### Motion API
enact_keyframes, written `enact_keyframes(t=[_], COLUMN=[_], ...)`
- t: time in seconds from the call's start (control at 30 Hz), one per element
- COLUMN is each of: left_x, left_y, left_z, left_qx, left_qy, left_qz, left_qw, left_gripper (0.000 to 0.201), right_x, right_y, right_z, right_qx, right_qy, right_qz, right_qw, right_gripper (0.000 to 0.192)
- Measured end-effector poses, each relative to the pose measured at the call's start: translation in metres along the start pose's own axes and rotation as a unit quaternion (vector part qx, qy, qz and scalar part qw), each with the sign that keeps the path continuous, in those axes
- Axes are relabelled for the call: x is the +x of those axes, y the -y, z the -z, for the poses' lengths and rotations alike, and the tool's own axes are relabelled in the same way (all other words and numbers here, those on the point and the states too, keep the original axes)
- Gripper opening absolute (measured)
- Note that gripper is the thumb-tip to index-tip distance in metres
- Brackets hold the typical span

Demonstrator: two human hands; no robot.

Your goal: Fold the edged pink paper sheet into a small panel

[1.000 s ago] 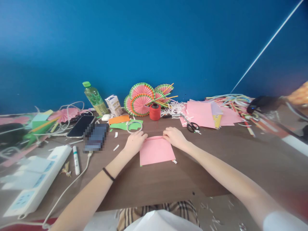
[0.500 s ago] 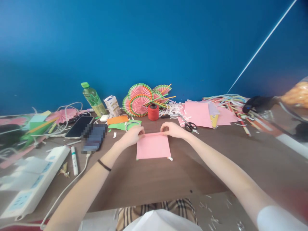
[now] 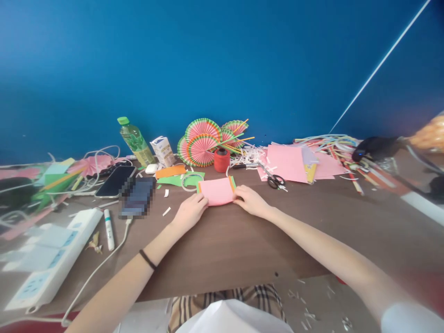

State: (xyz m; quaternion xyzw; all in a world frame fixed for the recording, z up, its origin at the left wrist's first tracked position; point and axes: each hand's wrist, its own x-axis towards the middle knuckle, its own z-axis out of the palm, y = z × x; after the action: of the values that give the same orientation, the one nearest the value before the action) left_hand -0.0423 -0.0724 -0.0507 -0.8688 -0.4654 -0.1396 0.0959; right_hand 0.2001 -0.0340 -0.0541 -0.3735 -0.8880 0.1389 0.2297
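Note:
A sheet of pink paper (image 3: 218,190) with orange and green strips along its sides is between my hands, its near edge curved or folded. My left hand (image 3: 192,206) pinches its near left corner. At the near right corner, the fingers of my right hand (image 3: 250,200) are closed on the same sheet. Just beyond the paper stands a spool of red thread (image 3: 221,161). Green paper (image 3: 176,180) and a roll of clear tape (image 3: 190,182) lie past my left hand. Black-handled scissors (image 3: 275,181) rest beyond my right hand.
Folded paper fans (image 3: 201,150) lean near the blue wall. A green bottle (image 3: 136,141) and a small carton (image 3: 163,151) stand left of them. Phones, a marker (image 3: 108,230) and a power strip (image 3: 55,263) occupy the left. Pink sheets (image 3: 286,162) and paper strips lie at the back right.
The pink sheet has turned over, now showing orange and green side strips, and its spread is shorter. Both hands have moved from its far edge to its near corners.

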Motion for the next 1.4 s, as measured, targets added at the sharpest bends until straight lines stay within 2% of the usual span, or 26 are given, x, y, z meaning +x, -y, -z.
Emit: enact_keyframes(t=[0.07,0.2,0.4,0.5,0.77,0.9,1.0,1.13,1.3,1.4], left_x=[-0.005,-0.003,0.006,0.008,0.01,0.009,0.005,-0.003,-0.011,-0.011], left_y=[-0.001,0.003,0.012,0.014,0.016,0.014,0.009,0.006,0.012,0.016], left_z=[-0.006,0.0,0.001,-0.001,-0.002,-0.007,-0.01,-0.01,-0.008,-0.01], left_qx=[-0.092,-0.234,-0.298,-0.336,-0.357,-0.304,-0.266,-0.208,-0.127,-0.029], left_qy=[0.014,0.03,0.075,0.087,0.109,0.076,0.036,0.015,0.006,-0.003], left_qz=[0.047,0.116,0.214,0.228,0.217,0.181,0.135,0.079,0.023,-0.012], left_qw=[0.995,0.965,0.927,0.91,0.902,0.932,0.954,0.975,0.992,0.999], left_gripper=[0.015,0.012,0.014,0.01,0.006,0.005,0.01,0.017,0.012,0.02], right_x=[-0.004,-0.004,0.007,0.013,0.018,0.015,0.01,0.001,-0.003,-0.001], right_y=[-0.004,-0.008,-0.005,-0.004,-0.005,-0.008,-0.011,-0.015,-0.019,-0.018], right_z=[-0.007,-0.004,0.003,0.005,0.005,-0.004,-0.01,-0.012,-0.009,-0.006], right_qx=[0.077,0.168,0.19,0.177,0.157,0.143,0.133,0.09,-0.006,-0.106], right_qy=[-0.003,-0.006,0.029,0.05,0.062,0.039,0.009,-0.024,-0.009,-0.001], right_qz=[-0.038,-0.088,-0.168,-0.201,-0.194,-0.174,-0.119,-0.024,0.041,0.078], right_qw=[0.996,0.982,0.967,0.962,0.966,0.974,0.984,0.995,0.999,0.991], right_gripper=[0.007,0.009,0.007,0.005,0.005,0.007,0.008,0.01,0.011,0.016])
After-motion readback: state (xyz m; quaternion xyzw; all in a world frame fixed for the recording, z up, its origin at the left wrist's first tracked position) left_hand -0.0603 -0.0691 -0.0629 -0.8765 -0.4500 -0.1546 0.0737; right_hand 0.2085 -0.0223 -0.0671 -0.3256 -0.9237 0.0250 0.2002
